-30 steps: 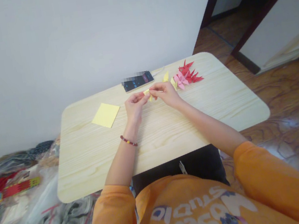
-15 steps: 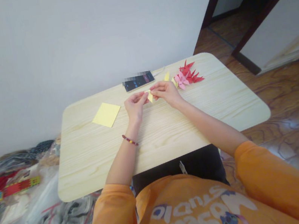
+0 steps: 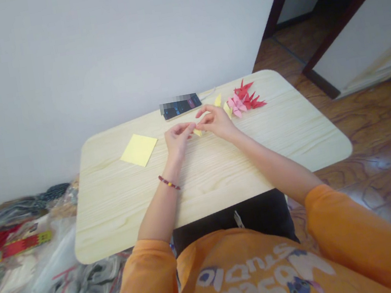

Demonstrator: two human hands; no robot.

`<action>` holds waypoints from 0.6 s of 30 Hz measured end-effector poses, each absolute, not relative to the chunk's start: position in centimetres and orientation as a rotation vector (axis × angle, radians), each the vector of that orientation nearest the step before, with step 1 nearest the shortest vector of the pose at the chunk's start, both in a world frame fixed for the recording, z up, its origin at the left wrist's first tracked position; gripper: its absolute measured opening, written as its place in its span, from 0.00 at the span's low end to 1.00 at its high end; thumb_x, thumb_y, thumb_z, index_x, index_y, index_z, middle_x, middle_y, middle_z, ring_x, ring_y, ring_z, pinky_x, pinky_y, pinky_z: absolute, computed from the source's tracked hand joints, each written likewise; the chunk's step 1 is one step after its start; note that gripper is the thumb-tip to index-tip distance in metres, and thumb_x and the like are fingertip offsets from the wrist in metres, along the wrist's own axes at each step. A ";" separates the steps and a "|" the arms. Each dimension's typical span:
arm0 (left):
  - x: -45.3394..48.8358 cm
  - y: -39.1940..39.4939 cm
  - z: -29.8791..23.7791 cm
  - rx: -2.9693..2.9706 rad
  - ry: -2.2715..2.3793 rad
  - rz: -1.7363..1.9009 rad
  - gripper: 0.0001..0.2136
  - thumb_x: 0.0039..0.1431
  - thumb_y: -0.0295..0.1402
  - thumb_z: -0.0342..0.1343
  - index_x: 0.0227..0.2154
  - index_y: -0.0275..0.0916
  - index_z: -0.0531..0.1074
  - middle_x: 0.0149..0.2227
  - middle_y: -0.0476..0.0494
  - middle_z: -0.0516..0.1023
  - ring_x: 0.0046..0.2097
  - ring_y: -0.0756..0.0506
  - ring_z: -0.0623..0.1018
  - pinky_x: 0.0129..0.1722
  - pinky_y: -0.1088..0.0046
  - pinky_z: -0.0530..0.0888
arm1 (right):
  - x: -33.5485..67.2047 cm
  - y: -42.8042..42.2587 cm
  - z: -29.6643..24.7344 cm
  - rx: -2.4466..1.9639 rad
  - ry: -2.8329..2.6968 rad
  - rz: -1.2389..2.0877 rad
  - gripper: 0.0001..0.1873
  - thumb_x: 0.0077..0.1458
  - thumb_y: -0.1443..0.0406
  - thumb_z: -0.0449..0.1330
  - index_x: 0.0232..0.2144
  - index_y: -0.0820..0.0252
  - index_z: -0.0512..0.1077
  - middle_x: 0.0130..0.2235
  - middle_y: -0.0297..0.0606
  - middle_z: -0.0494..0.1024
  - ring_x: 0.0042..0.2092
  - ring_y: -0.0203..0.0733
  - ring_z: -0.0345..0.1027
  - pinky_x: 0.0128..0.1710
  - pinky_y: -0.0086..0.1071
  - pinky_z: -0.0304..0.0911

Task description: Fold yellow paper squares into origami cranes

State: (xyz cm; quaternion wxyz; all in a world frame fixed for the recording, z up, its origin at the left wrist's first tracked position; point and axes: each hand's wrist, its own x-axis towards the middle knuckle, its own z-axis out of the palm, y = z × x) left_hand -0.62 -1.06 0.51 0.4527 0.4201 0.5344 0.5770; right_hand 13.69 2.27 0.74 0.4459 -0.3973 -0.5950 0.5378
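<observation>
A small folded piece of yellow paper [image 3: 197, 132] sits between my hands, just above the pale wood table [image 3: 125, 218], mostly hidden by my fingers. My left hand [image 3: 178, 139] pinches its left end, and my right hand [image 3: 217, 122] holds it from the right with the thumb and fingers. Beyond my right hand lie two small yellow folded pieces [image 3: 218, 100] [image 3: 227, 109], a pink paper crane [image 3: 236, 106] and red paper cranes [image 3: 248, 98]. A flat square yellow sheet [image 3: 138, 150] lies left of my left hand.
A black phone [image 3: 181, 106] lies near the table's far edge, against a white wall [image 3: 91, 59]. Plastic bags and colourful strips [image 3: 14, 252] are heaped on the floor to the left. A wooden floor [image 3: 377, 136] and dark door frames are on the right.
My right hand's fingers have lifted and spread a little. Less of the yellow paper shows between my hands, and it sits slightly lower.
</observation>
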 end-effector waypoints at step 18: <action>-0.2 -1.2 0.0 1.077 1.154 1.522 0.14 0.42 0.37 0.68 0.33 0.36 0.79 0.35 0.41 0.82 0.36 0.45 0.80 0.43 0.65 0.76 | 13.5 2.3 0.6 -1.118 -1.353 1.064 0.12 0.39 0.59 0.68 0.25 0.62 0.79 0.27 0.38 0.80 0.28 0.38 0.71 0.22 0.28 0.65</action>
